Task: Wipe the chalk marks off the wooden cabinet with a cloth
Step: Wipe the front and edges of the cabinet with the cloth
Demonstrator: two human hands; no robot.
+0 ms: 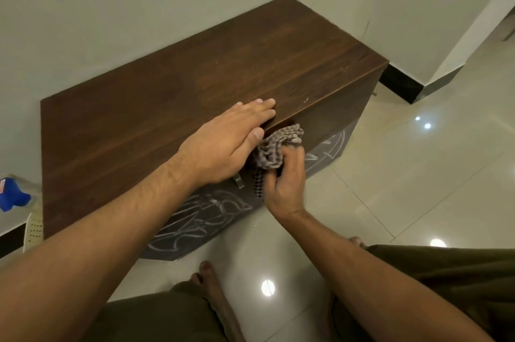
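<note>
Maybe the bunched cloth (pixel 274 151), squeezed in the right hand (pixel 284 183), smears chalk marks (pixel 195 219); the flat left hand (pixel 231 141) steadies the cabinet (pixel 167 85).

Bare across most of the cabinet top (pixel 172 85); blocked at the front edge by the flat left hand (pixel 228 141). Boxed in behind by the wall (pixel 139 7). Crowded at the front face by the right hand (pixel 284 177) bunching the cloth (pixel 274 146). Open over the floor (pixel 404 174) rightward.
</note>
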